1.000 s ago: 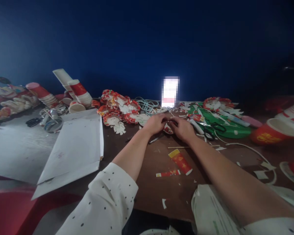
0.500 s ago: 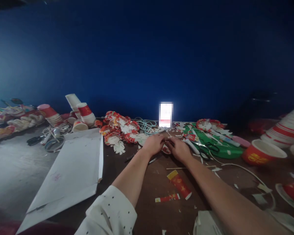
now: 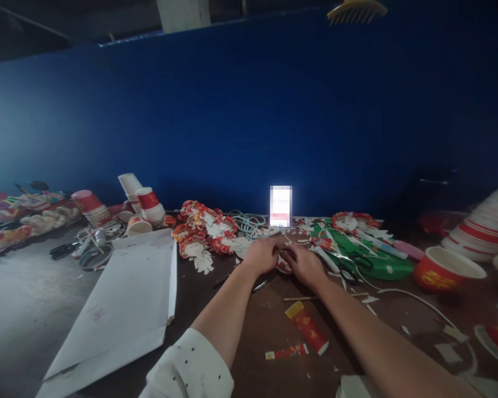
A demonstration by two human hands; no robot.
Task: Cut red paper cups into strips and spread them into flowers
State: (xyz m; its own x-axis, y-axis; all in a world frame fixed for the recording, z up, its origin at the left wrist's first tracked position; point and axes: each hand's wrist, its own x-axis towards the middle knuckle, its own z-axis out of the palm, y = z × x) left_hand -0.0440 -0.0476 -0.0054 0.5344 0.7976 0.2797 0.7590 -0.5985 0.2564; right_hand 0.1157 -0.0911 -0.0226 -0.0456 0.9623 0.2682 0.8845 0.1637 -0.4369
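Red and white are mottling the small piece (image 3: 284, 267) that, in the head view, is sitting between the left grip (image 3: 263, 257) and the right grip (image 3: 302, 264), low over the brown counter (image 3: 269, 320). Both grips are grasping it, their fingers bending inward and almost meeting above it. Its lower part is poking out beneath the fingertips, nearer the right grip, while the fingers are hiding the rest.

The piece is showing a rounded lower edge and pale patches on red; its full shape is staying hidden. A pen (image 3: 259, 286) is lying just beside the left wrist, and black-handled scissors (image 3: 349, 271) are resting right of the right grip, partly over a green sheet (image 3: 392, 270). A red printed piece (image 3: 307, 327) with a yellow end is lying between the forearms.

Among the containers, a red bowl (image 3: 439, 276) with gold lettering is standing on the right, its pale inside wall showing. Behind it a stack of bowls (image 3: 477, 235) is leaning, one nesting in another. Far left, a stack of cups (image 3: 93, 209) is tilting mouth-down, and a single cup (image 3: 139, 225) is lying tipped near another cup stack (image 3: 149, 203).
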